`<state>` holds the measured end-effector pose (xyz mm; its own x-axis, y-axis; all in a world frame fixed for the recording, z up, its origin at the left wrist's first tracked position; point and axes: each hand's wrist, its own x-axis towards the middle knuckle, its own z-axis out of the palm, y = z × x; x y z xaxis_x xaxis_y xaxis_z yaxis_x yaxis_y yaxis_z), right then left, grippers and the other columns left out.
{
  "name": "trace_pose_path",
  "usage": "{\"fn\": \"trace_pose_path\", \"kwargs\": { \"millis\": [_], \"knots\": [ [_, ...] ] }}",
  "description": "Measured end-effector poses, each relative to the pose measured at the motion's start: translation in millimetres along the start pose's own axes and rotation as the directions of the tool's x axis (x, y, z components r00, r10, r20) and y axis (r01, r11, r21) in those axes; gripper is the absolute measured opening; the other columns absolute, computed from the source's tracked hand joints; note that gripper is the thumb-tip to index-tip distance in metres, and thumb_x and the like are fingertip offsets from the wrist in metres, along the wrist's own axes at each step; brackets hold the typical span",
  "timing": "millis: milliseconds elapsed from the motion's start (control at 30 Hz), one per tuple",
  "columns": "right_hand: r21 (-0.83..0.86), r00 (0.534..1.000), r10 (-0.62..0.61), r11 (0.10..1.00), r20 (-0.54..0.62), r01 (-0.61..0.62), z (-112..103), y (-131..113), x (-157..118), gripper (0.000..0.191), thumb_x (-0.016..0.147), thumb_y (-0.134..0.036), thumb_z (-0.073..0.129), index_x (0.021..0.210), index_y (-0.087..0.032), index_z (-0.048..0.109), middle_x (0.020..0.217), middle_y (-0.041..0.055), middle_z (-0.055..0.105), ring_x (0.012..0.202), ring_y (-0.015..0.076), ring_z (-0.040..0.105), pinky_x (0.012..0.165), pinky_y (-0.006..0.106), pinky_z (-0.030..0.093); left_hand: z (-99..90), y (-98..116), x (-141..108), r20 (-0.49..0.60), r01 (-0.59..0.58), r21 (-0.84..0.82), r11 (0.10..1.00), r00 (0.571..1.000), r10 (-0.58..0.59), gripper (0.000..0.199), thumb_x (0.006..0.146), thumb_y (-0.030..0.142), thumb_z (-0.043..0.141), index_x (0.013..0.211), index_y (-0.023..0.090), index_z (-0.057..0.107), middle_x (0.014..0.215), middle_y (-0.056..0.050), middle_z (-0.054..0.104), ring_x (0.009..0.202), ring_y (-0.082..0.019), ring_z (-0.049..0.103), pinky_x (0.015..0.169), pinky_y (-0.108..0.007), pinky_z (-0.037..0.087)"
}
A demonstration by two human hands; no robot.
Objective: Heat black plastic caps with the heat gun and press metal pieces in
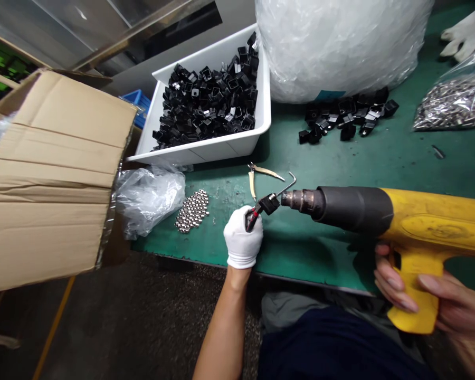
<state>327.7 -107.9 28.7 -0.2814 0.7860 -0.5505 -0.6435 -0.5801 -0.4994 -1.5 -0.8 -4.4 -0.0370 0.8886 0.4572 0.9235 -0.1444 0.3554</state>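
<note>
My left hand (pixel 241 240), in a white glove, is closed around pliers (pixel 253 217) with red and black handles. At the jaws sits a small black plastic piece (pixel 269 204), and a thin bent metal rod like a hex key (pixel 288 186) sticks out beside it. My bare right hand (pixel 453 301) grips the handle of a yellow heat gun (pixel 431 216). Its stepped metal nozzle (pixel 301 201) points left, close to the black piece. Just beyond my left hand lie cutters (pixel 252 182) with cream handles, their arms spread.
A white bin (pixel 217 150) full of black plastic pieces stands behind. Small metal parts (pixel 192 211) lie grouped at left, near crumpled plastic (pixel 152 195) and a cardboard box (pixel 51 184). Loose black pieces (pixel 346 116), a large plastic-wrapped bundle (pixel 340 47) and a bag of metal parts (pixel 455 103) occupy the back right.
</note>
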Motion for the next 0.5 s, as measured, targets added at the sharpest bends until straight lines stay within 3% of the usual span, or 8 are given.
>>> {"fn": "trace_pose_path", "kwargs": {
  "millis": [167,333,500],
  "knots": [
    [0.0,0.999,-0.007,1.0,0.041,0.007,-5.0,1.0,2.0,0.044,0.077,-0.037,0.069,0.118,-0.024,0.062,0.079,0.0075,0.058,0.053,0.0156,0.049,0.05,0.03,0.04,-1.2,-1.1,0.4,-0.031,0.091,-0.085,0.992,0.995,-0.094,0.018,0.088,0.022,0.056,0.095,0.016,0.071,0.086,-0.007,0.073,0.082,-0.018,0.07,0.079,-0.027,0.052],
    [-0.034,0.99,-0.033,0.999,0.136,0.038,-9.6,2.1,6.3,0.046,0.078,-0.038,0.071,0.121,-0.025,0.062,0.081,0.0057,0.061,0.053,0.0145,0.052,0.051,0.028,0.04,-4.6,1.6,-4.3,0.041,0.071,-0.155,0.985,0.997,-0.065,0.017,0.086,0.02,0.057,0.092,0.016,0.072,0.084,-0.006,0.073,0.079,-0.017,0.069,0.077,-0.026,0.053],
    [-0.057,0.988,-0.089,0.994,0.126,0.097,-2.7,0.9,2.3,0.047,0.077,-0.04,0.075,0.12,-0.023,0.063,0.081,0.0059,0.063,0.051,0.0138,0.052,0.048,0.028,0.039,-6.9,9.4,-11.7,0.076,0.098,-0.21,0.973,0.994,-0.084,0.017,0.086,0.025,0.06,0.093,0.017,0.072,0.083,-0.006,0.073,0.076,-0.017,0.068,0.077,-0.027,0.053]
  ]
}}
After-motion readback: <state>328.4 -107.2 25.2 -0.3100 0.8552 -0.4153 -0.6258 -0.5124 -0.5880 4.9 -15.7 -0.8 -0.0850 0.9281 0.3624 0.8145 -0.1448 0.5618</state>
